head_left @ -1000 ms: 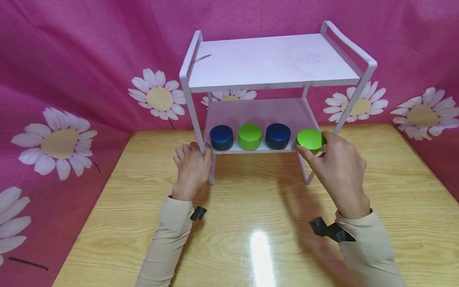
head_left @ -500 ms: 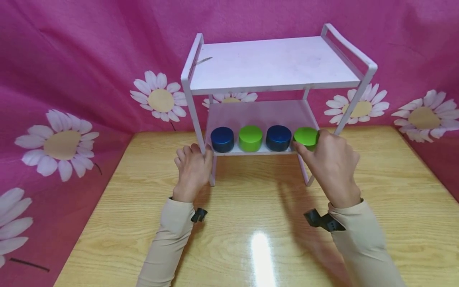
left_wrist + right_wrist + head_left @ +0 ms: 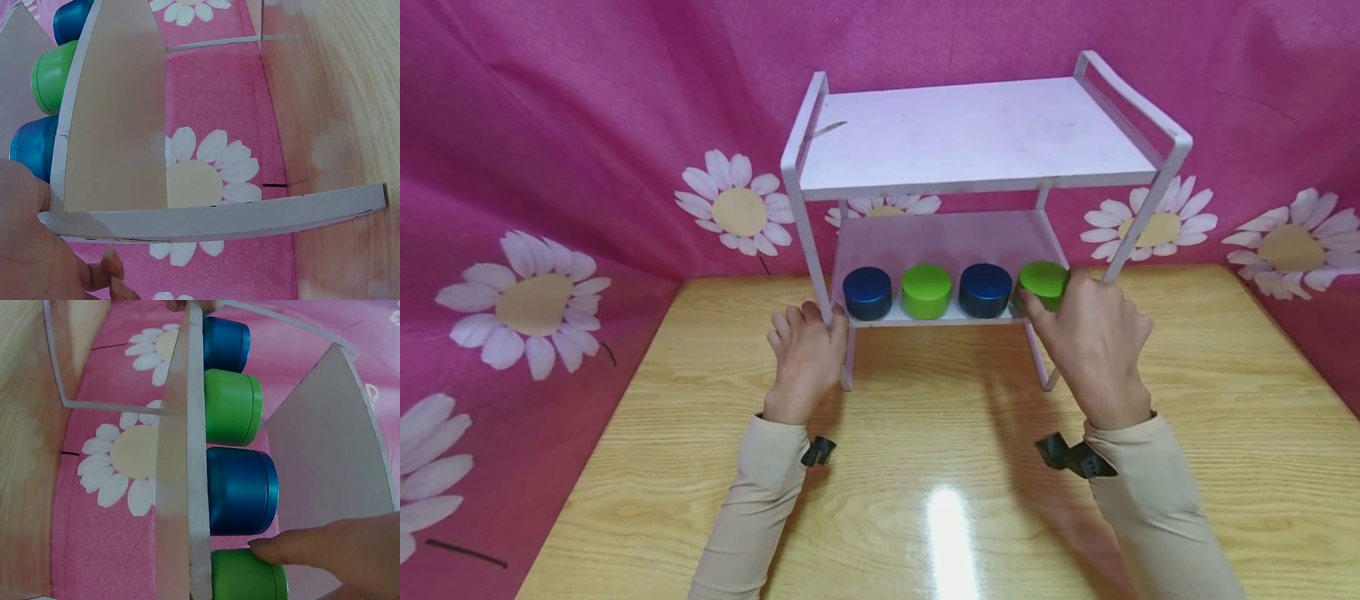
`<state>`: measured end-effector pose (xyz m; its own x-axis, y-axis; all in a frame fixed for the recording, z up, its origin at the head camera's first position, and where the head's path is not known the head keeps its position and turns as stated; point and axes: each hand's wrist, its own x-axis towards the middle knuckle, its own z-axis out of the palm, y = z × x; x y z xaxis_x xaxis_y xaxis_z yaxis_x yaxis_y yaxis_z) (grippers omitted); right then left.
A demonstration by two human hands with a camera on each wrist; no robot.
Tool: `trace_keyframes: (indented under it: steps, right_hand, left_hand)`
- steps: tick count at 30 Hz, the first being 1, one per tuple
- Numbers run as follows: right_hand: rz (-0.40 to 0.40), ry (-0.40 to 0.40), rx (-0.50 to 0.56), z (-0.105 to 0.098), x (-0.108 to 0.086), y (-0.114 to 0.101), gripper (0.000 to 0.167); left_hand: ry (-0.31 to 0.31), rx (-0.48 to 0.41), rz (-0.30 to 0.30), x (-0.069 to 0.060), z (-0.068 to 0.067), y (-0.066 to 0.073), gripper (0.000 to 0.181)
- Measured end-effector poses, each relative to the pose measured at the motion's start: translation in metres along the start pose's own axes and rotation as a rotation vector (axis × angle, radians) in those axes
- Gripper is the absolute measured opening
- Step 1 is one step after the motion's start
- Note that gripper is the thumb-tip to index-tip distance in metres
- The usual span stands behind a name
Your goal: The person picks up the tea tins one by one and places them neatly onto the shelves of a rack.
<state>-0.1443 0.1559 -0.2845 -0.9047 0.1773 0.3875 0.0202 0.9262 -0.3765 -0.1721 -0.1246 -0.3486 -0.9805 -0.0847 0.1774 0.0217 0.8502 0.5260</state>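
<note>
A white two-tier rack (image 3: 977, 179) stands on the table, with a row of round lidded tins along the front of its lower shelf. From the left come a blue tin (image 3: 867, 293), a green tin (image 3: 927, 292), a second blue tin (image 3: 985, 291) and a second green tin (image 3: 1042, 283). My left hand (image 3: 808, 354) grips the rack's left front post; in the left wrist view its fingertips (image 3: 114, 265) curl past the frame. My right hand (image 3: 1101, 346) holds the rightmost green tin, thumb (image 3: 294, 547) on its side; the other fingers are mostly hidden.
Beneath the rack is a wooden table (image 3: 910, 433). A pink cloth with daisies (image 3: 531, 304) hangs behind and at the sides. The rack's upper shelf (image 3: 970, 133) overhangs the row of tins, and its right front post rises close to my right hand.
My right hand has shifted left and inward with the rightmost green tin, bringing it in line beside the second blue tin. The left hand stays on the post. The view has tilted slightly.
</note>
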Motion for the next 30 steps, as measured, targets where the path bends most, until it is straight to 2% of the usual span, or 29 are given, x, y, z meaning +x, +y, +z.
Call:
trace_keyframes:
  steps: [4,11,18,25,30]
  right_hand:
    - [-0.012,0.004,-0.013,0.000,-0.002,0.000,0.046]
    - [-0.030,-0.064,-0.017,-0.007,-0.015,-0.001,0.063]
    - [-0.104,-0.052,0.030,-0.017,-0.031,0.001,0.059]
    - [-0.162,-0.032,0.041,-0.015,-0.044,0.014,0.057]
    - [-0.159,-0.096,0.064,-0.009,-0.055,0.031,0.059]
  left_hand:
    - [-0.001,0.003,-0.002,0.000,0.000,0.001,0.050]
    - [-0.003,0.009,0.001,0.001,-0.001,0.000,0.050]
    - [0.007,0.004,0.002,0.002,0.000,0.000,0.051]
    - [0.006,0.002,0.000,0.005,0.003,0.001,0.053]
    - [-0.032,0.001,0.001,0.005,-0.001,0.000,0.058]
